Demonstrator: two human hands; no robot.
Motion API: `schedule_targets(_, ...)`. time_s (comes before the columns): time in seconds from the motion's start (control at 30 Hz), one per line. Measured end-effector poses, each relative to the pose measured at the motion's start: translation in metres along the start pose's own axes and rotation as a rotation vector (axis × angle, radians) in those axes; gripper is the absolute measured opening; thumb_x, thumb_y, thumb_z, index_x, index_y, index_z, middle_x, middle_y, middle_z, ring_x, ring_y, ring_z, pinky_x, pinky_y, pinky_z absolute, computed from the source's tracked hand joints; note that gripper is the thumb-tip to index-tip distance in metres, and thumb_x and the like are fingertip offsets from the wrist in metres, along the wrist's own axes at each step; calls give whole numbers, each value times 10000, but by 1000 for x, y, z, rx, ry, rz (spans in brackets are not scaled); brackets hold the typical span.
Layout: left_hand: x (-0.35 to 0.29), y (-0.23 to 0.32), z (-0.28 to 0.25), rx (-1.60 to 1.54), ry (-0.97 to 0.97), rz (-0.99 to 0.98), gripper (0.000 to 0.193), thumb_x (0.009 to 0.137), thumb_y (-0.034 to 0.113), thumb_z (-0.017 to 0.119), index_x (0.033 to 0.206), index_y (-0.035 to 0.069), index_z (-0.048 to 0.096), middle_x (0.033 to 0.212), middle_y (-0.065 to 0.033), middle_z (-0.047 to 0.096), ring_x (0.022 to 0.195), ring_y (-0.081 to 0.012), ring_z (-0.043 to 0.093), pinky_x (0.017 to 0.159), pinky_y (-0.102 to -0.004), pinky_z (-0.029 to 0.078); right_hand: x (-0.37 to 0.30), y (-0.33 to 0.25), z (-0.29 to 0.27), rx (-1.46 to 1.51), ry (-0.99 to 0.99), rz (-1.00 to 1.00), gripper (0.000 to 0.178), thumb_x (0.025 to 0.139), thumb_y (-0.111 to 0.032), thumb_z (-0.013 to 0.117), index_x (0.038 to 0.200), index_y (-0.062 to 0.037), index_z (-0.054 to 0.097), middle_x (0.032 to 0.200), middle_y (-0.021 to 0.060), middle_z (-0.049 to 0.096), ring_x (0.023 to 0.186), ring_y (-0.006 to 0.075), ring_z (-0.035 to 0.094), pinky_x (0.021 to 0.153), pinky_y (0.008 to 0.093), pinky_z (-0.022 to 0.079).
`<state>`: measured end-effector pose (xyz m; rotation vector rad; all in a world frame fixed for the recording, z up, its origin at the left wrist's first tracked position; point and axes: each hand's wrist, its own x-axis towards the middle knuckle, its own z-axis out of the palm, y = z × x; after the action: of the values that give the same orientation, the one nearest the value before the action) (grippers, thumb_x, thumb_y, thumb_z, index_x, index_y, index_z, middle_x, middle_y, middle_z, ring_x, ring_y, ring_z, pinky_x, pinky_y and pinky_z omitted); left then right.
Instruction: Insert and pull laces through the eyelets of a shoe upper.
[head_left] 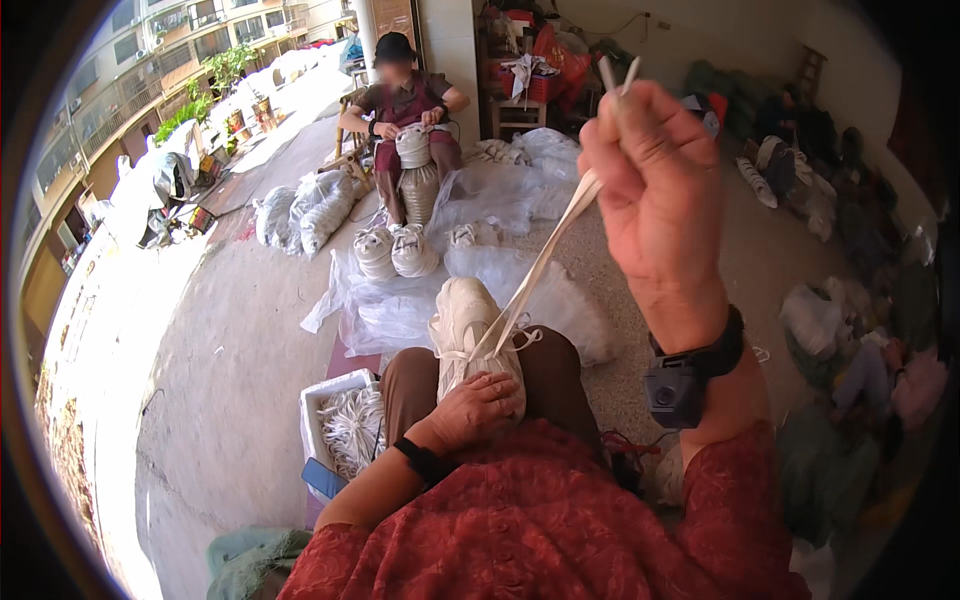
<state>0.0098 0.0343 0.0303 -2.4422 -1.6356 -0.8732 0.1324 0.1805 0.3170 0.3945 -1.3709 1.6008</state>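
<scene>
A cream canvas shoe [463, 303] rests between my knees with its toe pointing away from me. My left hand [470, 408] presses and grips the shoe's near part, fingers curled over its top. Flat cream shoelaces [540, 265] rise taut from the eyelets, up and to the right. Their ends are pinched in my closed right hand [650, 160], raised high, with the two tips sticking out above the fingers. A small lace loop hangs at the left of the shoe. What lies beneath the shoe is hidden.
A white foam box [311, 432] of loose laces stands by my left leg, a blue phone [323, 478] at its corner. Ahead, bundled shoes [410, 252] lie on plastic sheeting [545, 300]. Beyond sits another person [410, 130] holding a shoe bundle. Sacks and cloth line the right side.
</scene>
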Motion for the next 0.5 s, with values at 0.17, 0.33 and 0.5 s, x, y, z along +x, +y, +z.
schedule_targets(0.17, -6, -4, -6, -134, 25, -8, 277, 723, 152, 682, 979, 78, 605, 1126, -119, 567, 1075, -275, 530, 910, -391, 420, 44, -92, -46, -81, -158, -494, 180, 899, -127, 522, 737, -53, 549, 598, -2, 493, 531, 79, 431, 623, 231, 409)
schedule_targets(0.33, 19, 4, -32, -376, 486, -484, 333, 759, 132, 684, 1040, 21, 543, 1077, -171, 558, 1043, -299, 530, 871, -373, 426, 39, -96, -19, -242, -311, -432, 158, 870, -136, 565, 759, -26, 592, 617, 25, 550, 546, 86, 494, 601, 232, 432)
schedule_targets(0.5, 5, -20, 4, -934, -95, -471, 285, 835, 260, 636, 948, 10, 558, 818, -146, 580, 722, -253, 554, 645, -347, 438, 42, -68, 65, -365, -509, -367, 159, 840, -145, 608, 781, 0, 635, 635, 53, 607, 562, 94, 558, 578, 234, 456)
